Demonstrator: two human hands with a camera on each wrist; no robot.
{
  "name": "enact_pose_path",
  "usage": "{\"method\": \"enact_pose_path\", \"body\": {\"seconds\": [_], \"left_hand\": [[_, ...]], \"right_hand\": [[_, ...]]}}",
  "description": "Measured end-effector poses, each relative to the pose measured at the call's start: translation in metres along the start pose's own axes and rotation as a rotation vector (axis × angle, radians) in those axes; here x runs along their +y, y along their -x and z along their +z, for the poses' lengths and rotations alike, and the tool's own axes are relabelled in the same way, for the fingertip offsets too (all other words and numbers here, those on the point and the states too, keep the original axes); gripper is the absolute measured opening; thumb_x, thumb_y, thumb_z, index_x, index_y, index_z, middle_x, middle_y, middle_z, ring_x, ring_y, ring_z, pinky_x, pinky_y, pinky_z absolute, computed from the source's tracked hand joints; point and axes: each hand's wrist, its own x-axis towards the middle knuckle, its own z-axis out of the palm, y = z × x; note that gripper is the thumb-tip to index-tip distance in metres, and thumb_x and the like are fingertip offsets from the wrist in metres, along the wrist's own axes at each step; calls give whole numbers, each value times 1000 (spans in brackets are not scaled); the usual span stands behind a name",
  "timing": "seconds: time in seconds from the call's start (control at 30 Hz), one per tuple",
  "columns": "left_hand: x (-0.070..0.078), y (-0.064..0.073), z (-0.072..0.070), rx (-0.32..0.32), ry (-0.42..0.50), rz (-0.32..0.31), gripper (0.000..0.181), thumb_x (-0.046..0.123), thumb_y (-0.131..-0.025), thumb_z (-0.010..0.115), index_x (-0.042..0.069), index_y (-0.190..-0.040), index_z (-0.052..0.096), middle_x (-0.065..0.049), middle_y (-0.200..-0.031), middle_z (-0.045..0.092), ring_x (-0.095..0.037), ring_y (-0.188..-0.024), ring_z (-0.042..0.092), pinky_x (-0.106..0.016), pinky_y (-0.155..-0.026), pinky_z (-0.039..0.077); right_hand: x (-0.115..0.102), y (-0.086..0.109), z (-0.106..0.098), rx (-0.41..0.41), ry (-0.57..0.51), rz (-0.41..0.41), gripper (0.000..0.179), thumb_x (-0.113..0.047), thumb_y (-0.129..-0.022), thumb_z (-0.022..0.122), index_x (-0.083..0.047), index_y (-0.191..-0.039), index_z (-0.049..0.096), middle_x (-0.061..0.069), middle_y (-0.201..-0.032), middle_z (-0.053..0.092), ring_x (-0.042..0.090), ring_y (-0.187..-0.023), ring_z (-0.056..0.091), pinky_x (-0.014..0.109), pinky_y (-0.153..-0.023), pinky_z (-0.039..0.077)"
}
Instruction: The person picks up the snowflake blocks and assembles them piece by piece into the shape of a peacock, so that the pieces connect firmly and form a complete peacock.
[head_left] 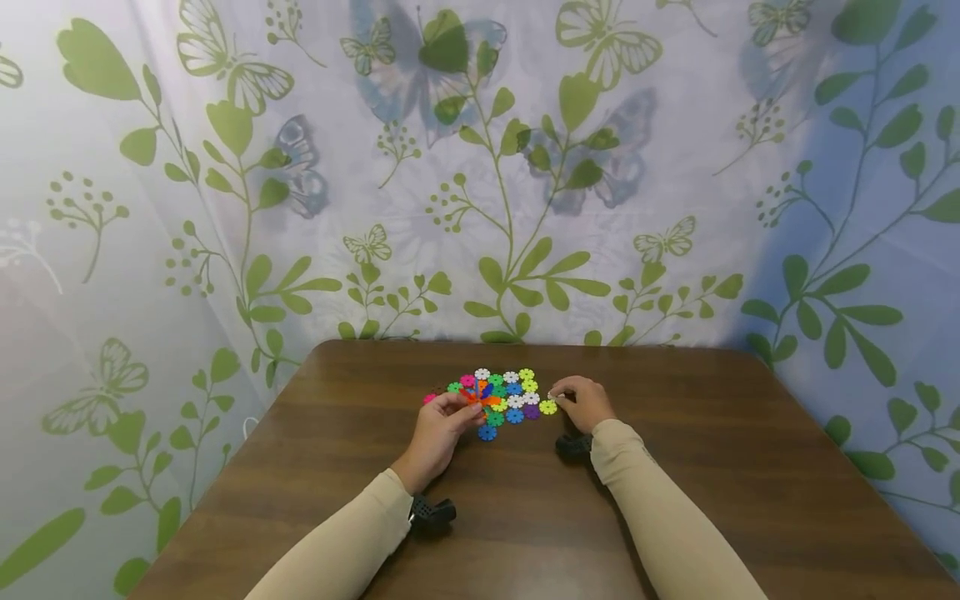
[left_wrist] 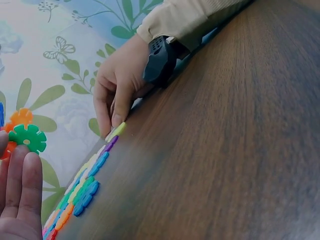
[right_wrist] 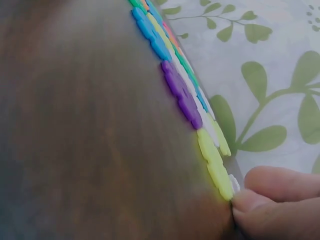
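My left hand holds a joined cluster of notched, flower-shaped plastic discs above the left part of the disc group; orange, blue and green pieces show. At the group's right end, my right hand pinches a white flower disc between thumb and finger, low at the table. Most of that disc is hidden by the fingertips. Just beside it lies a yellow disc, and a purple disc comes next to that one. Blue discs and green ones lie flat farther left.
The discs lie close together on a brown wooden table. Behind its far edge hangs a pale cloth printed with leaves and butterflies. Black devices are strapped at both wrists, the left one near the table surface.
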Motion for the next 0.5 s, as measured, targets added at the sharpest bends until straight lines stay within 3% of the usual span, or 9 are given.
{"method": "enact_pose_path", "body": {"seconds": [0.2, 0.5], "left_hand": [[-2, 2, 0, -2, -3, -23, 17, -4, -94, 77, -2, -98, 61, -15, -95, 68, -30, -85, 73, -55, -94, 56], [1, 2, 1, -9, 14, -9, 13, -5, -95, 76, -3, -98, 64, -16, -96, 71, -25, -87, 74, -48, -92, 58]], "right_hand": [[0, 15, -6, 19, -35, 47, 19, 2, -93, 79, -2, -112, 78, 14, -109, 63, 33, -94, 62, 52, -85, 55], [-11, 24, -8, 181, -77, -60, 15, -1, -94, 80, -3, -109, 80, 9, -100, 70, 29, -88, 66, 50, -79, 57]]}}
